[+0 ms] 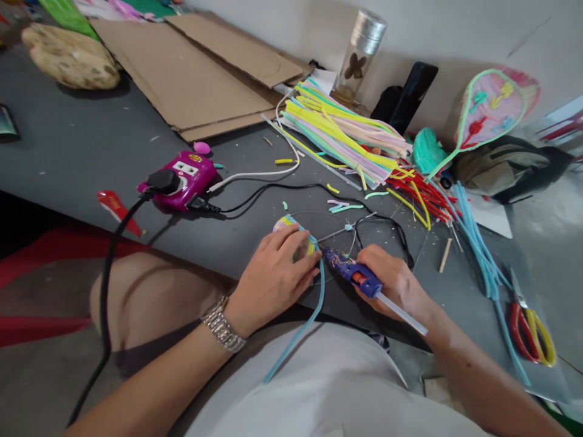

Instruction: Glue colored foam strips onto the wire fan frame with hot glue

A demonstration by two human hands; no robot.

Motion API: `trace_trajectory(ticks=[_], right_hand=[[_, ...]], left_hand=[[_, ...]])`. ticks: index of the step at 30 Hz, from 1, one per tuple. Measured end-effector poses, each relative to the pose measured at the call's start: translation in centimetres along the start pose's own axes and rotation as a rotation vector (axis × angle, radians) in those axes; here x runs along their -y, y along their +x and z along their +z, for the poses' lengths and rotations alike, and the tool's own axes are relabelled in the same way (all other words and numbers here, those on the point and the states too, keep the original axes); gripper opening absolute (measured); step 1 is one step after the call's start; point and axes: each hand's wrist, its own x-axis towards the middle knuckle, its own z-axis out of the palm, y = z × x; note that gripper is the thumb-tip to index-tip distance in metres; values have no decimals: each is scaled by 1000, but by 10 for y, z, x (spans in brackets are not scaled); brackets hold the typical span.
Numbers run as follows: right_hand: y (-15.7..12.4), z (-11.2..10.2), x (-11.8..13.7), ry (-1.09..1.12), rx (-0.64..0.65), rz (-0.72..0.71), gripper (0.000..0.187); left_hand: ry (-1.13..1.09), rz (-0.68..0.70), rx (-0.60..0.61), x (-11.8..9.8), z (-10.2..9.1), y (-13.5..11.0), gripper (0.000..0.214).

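My left hand [276, 267] is closed on a small striped craft piece [288, 223] of yellow, pink and blue pipe cleaners, mostly hidden under the fingers. A long blue pipe cleaner [298, 337] trails from it down toward my lap. In my right hand [387, 276] is a blue glue gun [353, 267], a clear glue stick [403, 312] poking out of its back. Its nozzle meets the edge of the piece by my left fingertips; I cannot tell whether glue is coming out. Thin wire loops lie behind both hands.
A purple power adapter [182, 179] with plugged cords sits at left, near a red-handled knife [118, 212]. Bundled pipe cleaners [337, 133] lie ahead, with cardboard sheets [191, 73] and a glass bottle [359, 54] behind. Scissors [528, 328] rest at right beside blue pipe cleaners [480, 249].
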Motion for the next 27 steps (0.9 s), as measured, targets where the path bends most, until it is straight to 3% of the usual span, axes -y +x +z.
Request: trace_trajectory(ticks=[27], right_hand=[[-3,8,2,-244,56,-23,20]], left_hand=[[6,-12,25,-1,-1,0,21]])
